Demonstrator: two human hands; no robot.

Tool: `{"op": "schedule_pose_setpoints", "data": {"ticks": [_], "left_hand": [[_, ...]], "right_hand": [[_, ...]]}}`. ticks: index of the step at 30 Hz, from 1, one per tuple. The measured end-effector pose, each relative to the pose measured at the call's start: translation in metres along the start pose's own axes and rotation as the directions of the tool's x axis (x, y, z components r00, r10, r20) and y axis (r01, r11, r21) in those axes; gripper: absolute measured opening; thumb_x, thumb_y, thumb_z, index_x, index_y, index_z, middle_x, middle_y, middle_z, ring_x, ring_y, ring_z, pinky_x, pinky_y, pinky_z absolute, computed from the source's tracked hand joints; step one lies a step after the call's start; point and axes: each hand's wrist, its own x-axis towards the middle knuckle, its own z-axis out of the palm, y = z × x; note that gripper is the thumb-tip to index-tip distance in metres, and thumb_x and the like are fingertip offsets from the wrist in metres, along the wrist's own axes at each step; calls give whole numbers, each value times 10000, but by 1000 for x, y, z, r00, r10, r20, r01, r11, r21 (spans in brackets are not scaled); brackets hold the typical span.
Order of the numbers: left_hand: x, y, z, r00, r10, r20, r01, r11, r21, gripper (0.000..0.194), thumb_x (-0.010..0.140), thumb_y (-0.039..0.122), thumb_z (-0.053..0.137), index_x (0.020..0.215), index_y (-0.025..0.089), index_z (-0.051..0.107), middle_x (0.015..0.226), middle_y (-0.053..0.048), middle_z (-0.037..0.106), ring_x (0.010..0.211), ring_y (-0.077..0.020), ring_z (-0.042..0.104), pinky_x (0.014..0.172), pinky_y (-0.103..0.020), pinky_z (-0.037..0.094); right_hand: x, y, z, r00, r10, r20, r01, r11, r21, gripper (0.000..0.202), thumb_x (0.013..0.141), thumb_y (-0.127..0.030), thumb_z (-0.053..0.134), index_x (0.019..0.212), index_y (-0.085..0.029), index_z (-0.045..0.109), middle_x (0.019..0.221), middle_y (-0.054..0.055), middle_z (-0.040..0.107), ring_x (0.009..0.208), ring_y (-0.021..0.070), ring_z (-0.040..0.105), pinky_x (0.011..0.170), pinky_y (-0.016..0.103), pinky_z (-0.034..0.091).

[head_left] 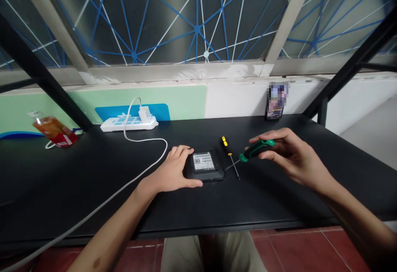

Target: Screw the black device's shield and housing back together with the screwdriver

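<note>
A black box-shaped device (218, 174) with a white printed label (203, 161) lies on the black table (93, 189). My left hand (175, 170) grips its left side, fingers at the back corner and thumb along the front edge. In my right hand (285, 152) is a green and black screwdriver (256, 150), held by its handle; the tip of its shaft is at the device's right edge. Just right of the device, a yellow and black screwdriver (226, 143) lies on the table, its shaft passing beneath the green one's in view.
A white power strip (130, 123) with a plugged-in charger (144, 114) sits at the back left, its white cable (124, 184) running toward the front left. An orange drink bottle (56, 131) stands tilted at far left. A phone (275, 102) leans on the back wall.
</note>
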Motion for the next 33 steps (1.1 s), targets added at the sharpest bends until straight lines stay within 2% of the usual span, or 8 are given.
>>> {"op": "schedule_pose_setpoints", "data": {"ticks": [6,12,18,21,24,26,29,33], "left_hand": [[-1,-1,1,1000,6,-17,-6,1000,3,934,714,664,757,1447,199,411,1420,-149,435,1320,-399,400,1107,-574,378],[-1,0,0,1000,3,-17,-3,1000,8,954,713,684,754,1452,188,411,1445,-152,430,1337,-394,383,1124,-560,365],[-2,-1,-1,1000,6,-19,-6,1000,2,964,705,713,747,1457,209,412,1468,-145,421,1363,-402,361,1132,-574,350],[-3,-2,-1,1000,15,-20,-15,1000,-3,964,706,713,748,1460,215,412,1471,-147,423,1367,-400,359,1133,-573,348],[-3,-3,-1,999,29,-29,-29,1000,0,967,709,716,746,1470,225,408,1481,-144,424,1371,-398,360,1135,-570,343],[-3,-4,-1,999,39,-34,-39,999,0,962,713,722,739,1474,237,407,1486,-139,428,1372,-400,364,1133,-574,341],[-3,-5,0,998,49,-38,-49,999,1,966,714,736,730,1476,240,406,1492,-137,430,1374,-401,366,1129,-576,342],[-3,-5,0,999,38,-27,-38,999,7,978,715,735,732,1480,224,400,1507,-141,415,1385,-396,352,1138,-566,339]], "right_hand": [[-19,20,-16,990,134,-45,-136,990,-34,296,802,-388,784,995,-262,596,1078,58,765,934,211,762,835,322,631],[-35,45,-20,961,270,-60,-273,961,-46,353,780,-442,789,1004,-253,593,1110,66,762,1025,239,739,930,384,592],[-39,44,-20,928,367,-70,-364,930,50,292,787,-416,784,1008,-298,635,1128,47,763,1033,243,734,933,358,589],[-33,39,-22,924,354,-144,-350,935,54,290,776,-406,792,1018,-307,664,1094,50,769,1000,245,738,922,350,596],[-21,36,-22,916,269,-299,-258,963,76,327,782,-404,784,1067,-300,661,1068,62,763,916,236,745,879,365,618],[-12,35,-20,917,219,-334,-199,976,93,344,784,-385,786,1084,-283,652,1078,68,754,914,225,743,884,363,619],[0,33,-14,947,177,-268,-160,984,83,347,798,-377,777,1097,-272,635,1114,78,748,996,228,735,940,363,601],[11,33,-7,971,181,-158,-174,983,56,345,815,-385,763,1104,-261,621,1147,83,743,1081,229,717,1028,375,556]]}}
